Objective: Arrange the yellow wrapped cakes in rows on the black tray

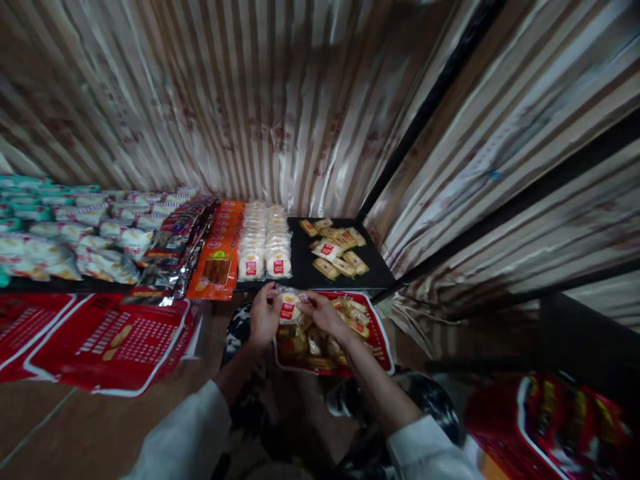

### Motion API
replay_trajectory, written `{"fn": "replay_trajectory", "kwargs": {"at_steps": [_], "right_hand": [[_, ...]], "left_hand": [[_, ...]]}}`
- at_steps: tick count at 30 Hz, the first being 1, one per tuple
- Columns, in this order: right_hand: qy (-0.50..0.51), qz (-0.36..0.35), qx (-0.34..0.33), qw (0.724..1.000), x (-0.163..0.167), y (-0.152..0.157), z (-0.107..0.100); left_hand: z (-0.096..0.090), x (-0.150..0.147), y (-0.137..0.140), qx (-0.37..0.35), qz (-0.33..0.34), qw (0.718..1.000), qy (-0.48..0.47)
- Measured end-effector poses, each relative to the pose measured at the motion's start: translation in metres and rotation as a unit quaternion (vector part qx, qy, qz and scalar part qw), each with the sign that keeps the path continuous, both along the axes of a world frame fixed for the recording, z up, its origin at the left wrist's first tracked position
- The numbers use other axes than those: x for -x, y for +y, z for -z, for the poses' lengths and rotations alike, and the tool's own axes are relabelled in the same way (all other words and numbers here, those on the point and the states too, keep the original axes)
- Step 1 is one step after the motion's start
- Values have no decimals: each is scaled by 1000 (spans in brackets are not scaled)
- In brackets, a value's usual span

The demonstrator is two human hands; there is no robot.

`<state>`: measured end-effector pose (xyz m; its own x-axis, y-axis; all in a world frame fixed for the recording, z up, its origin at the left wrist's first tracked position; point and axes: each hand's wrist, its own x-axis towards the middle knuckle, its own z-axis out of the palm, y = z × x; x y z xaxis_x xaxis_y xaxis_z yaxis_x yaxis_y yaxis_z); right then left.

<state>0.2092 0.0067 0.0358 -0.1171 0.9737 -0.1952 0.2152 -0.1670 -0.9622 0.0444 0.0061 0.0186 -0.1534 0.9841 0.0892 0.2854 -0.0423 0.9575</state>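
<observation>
My left hand [265, 319] and my right hand [324, 313] hold a clear-wrapped rice cracker packet [289, 308] with a red label between them, fingers closed on its two sides. It hangs over the left part of a red basket with a white rim [389, 347], close to the shelf's front edge. Inside the basket lie several gold-wrapped snack packets [320, 360]. Just beyond my hands, two rows of similar white packets [265, 243] stand on the black shelf [303, 270]. To their right, gold packets [345, 257] lie loosely, with one white, red-labelled packet [328, 250] among them.
Left along the shelf are orange snack bags [220, 250], dark shiny bags [183, 240] and many white bags [115, 247]. Red baskets [115, 340] stand below at left; another red basket [523, 407] with packets is at lower right. Black frame bars [430, 100] and striped curtain [225, 100] enclose the shelf.
</observation>
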Motion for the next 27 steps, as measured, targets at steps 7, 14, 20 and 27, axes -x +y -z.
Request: {"fn": "replay_trajectory", "kwargs": {"at_steps": [7,14,20,27], "right_hand": [[-94,-6,-73,993,16,48,2],[-181,3,-100,978,22,73,4],[-224,21,-108,968,16,87,4],[-292,51,-108,949,22,96,7]], "left_hand": [[1,13,18,-58,-16,989,135],[16,13,30,-85,0,982,169],[23,5,43,-103,9,976,192],[30,-6,46,-172,-39,939,294]]}}
